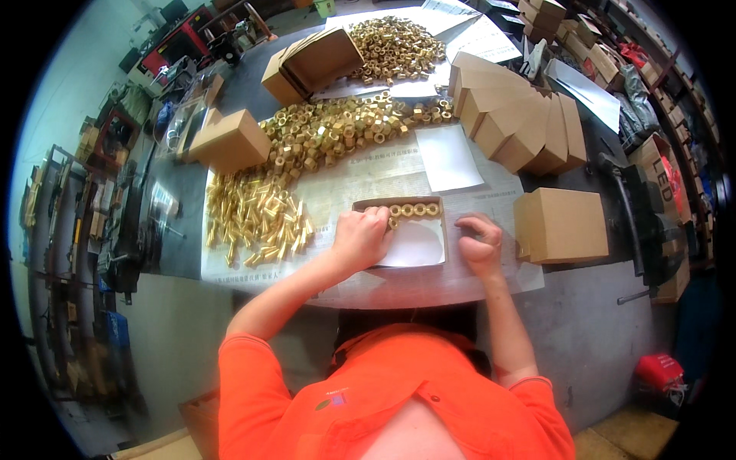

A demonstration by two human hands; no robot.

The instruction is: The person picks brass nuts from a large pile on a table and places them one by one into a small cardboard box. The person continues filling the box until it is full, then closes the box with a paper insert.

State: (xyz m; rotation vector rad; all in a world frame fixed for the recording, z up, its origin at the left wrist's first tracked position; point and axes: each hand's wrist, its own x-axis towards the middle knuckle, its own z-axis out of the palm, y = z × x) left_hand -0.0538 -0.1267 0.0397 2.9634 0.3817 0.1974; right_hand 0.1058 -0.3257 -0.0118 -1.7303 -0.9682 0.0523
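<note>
A shallow open cardboard box (443,244) with a white bottom lies on the newspaper in front of me. Along its far wall runs a row of brass nuts (418,209), standing side by side. My left hand (363,234) reaches over the box's left wall, its fingers bent and closed on a brass nut (393,224) just below the row; the thumb is hidden. Just outside the box's right wall, my right hand (481,241) hovers with curled fingers. Whatever it may hold is hidden in the palm.
Loose brass nuts (330,134) are heaped behind the box, with slim brass pieces (257,218) on the left. Another brass heap (395,47) lies farther back. Cardboard boxes (563,226) stand at right, several fanned out (521,115). A white sheet (450,159) lies behind the open box.
</note>
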